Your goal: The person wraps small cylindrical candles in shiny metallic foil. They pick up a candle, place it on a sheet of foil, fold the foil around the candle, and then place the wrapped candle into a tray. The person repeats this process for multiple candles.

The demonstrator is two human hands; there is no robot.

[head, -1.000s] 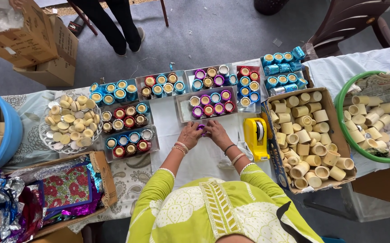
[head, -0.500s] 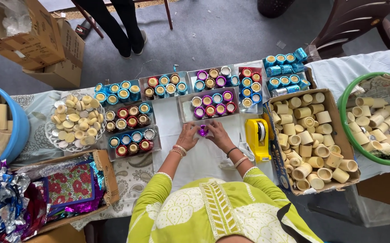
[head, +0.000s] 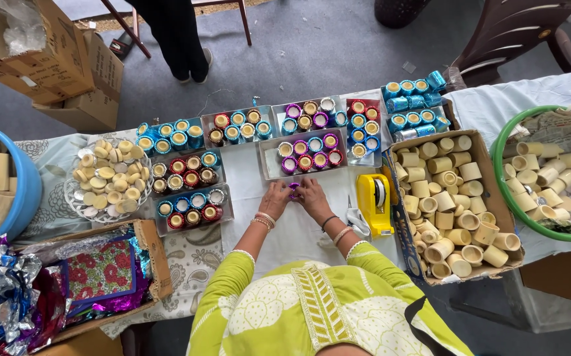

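Note:
My left hand (head: 275,198) and my right hand (head: 312,196) meet at the middle of the white-covered table (head: 285,231). Between the fingertips of both sits a small purple foil-wrapped cup (head: 294,191). Just beyond the hands stands a clear tray (head: 269,165) with two rows of foil-wrapped cups in purple, red and blue. Bangles show on both wrists, and green-and-white sleeves fill the bottom of the view.
More trays of wrapped cups (head: 186,191) stand left and behind. A yellow tape dispenser (head: 374,203) and scissors (head: 357,221) lie right of my hands. A cardboard box (head: 490,171) and green basin (head: 500,178) hold plain cups. Foil sheets (head: 94,280) lie at left. A person's legs (head: 180,39) stand beyond.
Both hands stay together on the purple cup, only the fingers shifting slightly. The view has drifted a little.

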